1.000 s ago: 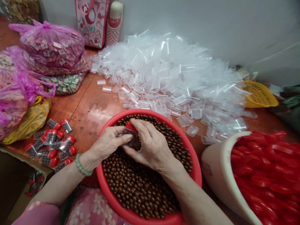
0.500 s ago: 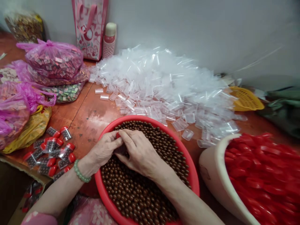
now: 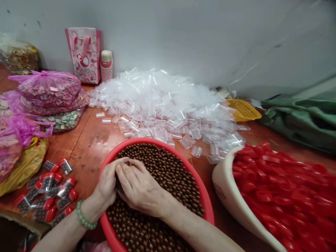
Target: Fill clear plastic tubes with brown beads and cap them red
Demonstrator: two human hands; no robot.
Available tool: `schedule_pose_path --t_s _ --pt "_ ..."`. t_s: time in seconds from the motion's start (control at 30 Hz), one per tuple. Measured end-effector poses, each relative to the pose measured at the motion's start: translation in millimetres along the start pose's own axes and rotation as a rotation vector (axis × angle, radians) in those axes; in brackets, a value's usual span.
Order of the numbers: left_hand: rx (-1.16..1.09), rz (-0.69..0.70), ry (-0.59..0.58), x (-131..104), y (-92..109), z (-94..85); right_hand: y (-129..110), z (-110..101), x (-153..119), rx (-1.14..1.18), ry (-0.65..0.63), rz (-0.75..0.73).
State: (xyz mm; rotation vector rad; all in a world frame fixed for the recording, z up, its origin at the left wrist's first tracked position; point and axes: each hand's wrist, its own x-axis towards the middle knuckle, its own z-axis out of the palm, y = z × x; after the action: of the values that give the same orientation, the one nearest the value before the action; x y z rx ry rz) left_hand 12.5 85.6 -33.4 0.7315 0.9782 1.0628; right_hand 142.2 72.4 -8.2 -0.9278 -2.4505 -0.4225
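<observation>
Over the near-left half of a red basin (image 3: pixel 209 206) full of glossy brown balls (image 3: pixel 168 171), my two hands meet with their fingers closed together. My left hand (image 3: pixel 107 182), a green bead bracelet at its wrist, is wrapped round something from the left. My right hand (image 3: pixel 140 187) curls over it from the right. The fingers hide the held thing now; half a second ago a small clear container with a red cap showed between them. On the table to the left lie several clear containers of dark balls with red caps (image 3: pixel 48 187).
A heap of clear empty containers (image 3: pixel 162 108) spreads behind the basin. At right stands a white tub (image 3: pixel 223 182) of red caps (image 3: pixel 283 196). A yellow basket (image 3: pixel 243 110), green cloth (image 3: pixel 301 119), pink plastic bags (image 3: pixel 49 91), a tote bag (image 3: pixel 86 66) and a flask (image 3: pixel 106 66) lie around.
My hands have closed further round the container, covering its red cap, which showed before. The view has shifted, so the bags and flask against the wall appear lower and further left.
</observation>
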Motion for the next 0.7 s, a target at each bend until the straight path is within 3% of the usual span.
schedule_pose_path --t_s 0.13,0.23,0.33,0.47,0.57,0.7 --pt "0.189 0.132 -0.016 -1 7 -5.9 -6 -7 4 0.01 -0.024 0.03" --pt "0.366 0.186 -0.029 -6 27 -18.5 -2 -18 6 0.193 -0.133 0.092" --pt "0.673 0.17 0.068 -19 58 -49.7 11 -25 -1 0.29 -0.179 0.171" --pt "1.477 0.164 0.349 -21 93 -104.2 27 -25 -13 0.261 -0.159 0.255" --pt "1.766 0.299 0.417 19 101 -124.8 30 -24 -15 0.262 -0.142 0.272" --pt "1.673 0.542 0.192 120 90 -107.4 26 -21 -14 0.268 -0.185 0.276"
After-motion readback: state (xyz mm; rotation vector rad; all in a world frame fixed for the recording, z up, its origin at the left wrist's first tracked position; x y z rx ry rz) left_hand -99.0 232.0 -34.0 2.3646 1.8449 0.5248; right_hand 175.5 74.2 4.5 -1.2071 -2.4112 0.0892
